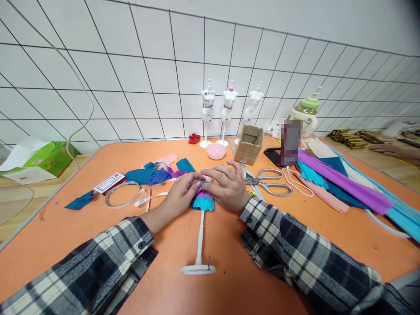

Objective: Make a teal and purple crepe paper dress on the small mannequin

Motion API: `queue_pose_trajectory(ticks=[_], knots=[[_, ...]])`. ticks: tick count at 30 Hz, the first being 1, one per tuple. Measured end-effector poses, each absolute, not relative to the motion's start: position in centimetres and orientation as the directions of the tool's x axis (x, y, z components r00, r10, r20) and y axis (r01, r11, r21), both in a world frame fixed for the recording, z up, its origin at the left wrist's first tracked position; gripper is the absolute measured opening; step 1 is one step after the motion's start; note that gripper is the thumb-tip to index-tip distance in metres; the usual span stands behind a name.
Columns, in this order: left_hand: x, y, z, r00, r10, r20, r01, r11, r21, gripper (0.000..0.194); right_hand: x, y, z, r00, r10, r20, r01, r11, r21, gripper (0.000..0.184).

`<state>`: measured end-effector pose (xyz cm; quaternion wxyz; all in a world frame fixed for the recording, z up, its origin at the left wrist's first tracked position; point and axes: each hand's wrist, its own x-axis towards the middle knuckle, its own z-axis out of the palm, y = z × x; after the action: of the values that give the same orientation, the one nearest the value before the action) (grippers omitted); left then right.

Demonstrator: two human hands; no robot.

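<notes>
A miniature dress form [200,238] lies tilted back on the table, its white stand and round base toward me. Purple and turquoise ruffled material [203,203] wraps its body. My left hand [183,189] closes on the wrapped body from the left, thumb along the top. From the right, my right hand [226,186] presses its lower fingers against the purple part, while its upper fingers are raised and spread. Both hands hide the upper end of the form. Large metal scissors [267,181] lie just right of my right hand.
Dress forms [208,105] stand at the wall behind a pink bowl [216,151] and a cardboard box [248,144]. Scraps [139,176], a tape roll [122,195] and a card [110,183] lie left. Coloured strips [348,179], a phone [291,143] and a jug [305,111] are right.
</notes>
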<state>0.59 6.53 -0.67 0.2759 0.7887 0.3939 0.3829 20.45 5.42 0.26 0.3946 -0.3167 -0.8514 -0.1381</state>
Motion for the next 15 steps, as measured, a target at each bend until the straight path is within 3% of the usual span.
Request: queue_pose_trajectory(ticks=[15], knots=[[0.1,6.2,-0.5,0.477,0.760,0.442,0.408,-0.636,0.654,0.026,22.5,5.0,1.0,-0.733,0.283,0.618,0.528,0.810,0.256,0.018]])
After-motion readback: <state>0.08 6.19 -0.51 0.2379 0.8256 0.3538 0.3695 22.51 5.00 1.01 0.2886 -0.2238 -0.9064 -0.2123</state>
